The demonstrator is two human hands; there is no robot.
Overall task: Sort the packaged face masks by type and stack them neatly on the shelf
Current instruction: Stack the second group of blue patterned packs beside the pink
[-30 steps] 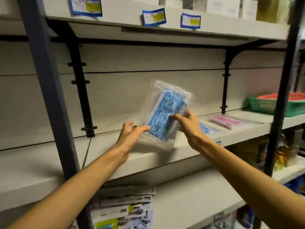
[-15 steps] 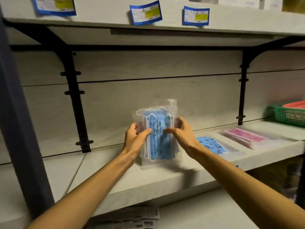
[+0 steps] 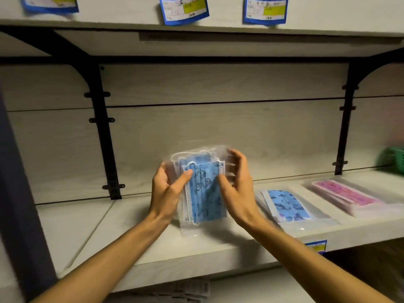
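Note:
A clear plastic pack of blue patterned face masks (image 3: 202,193) stands upright just above the grey shelf board (image 3: 131,235), its lower edge near or on the board. My left hand (image 3: 168,191) grips its left edge, thumb across the front. My right hand (image 3: 237,186) holds the right edge with fingers curled behind the pack. To the right, a stack of blue patterned mask packs (image 3: 286,206) lies flat on the shelf. Further right lies a stack of pink mask packs (image 3: 343,195).
A green basket (image 3: 393,158) sits at the far right of the shelf. Black brackets (image 3: 102,136) stand against the back panel. The shelf above (image 3: 218,22) carries blue and yellow price labels. A dark upright post (image 3: 19,193) stands at the left. Printed paper shows on the lower shelf.
The camera has come closer to the shelf. The blue pack has turned from tilted to upright and come down toward the shelf board, both hands still on it.

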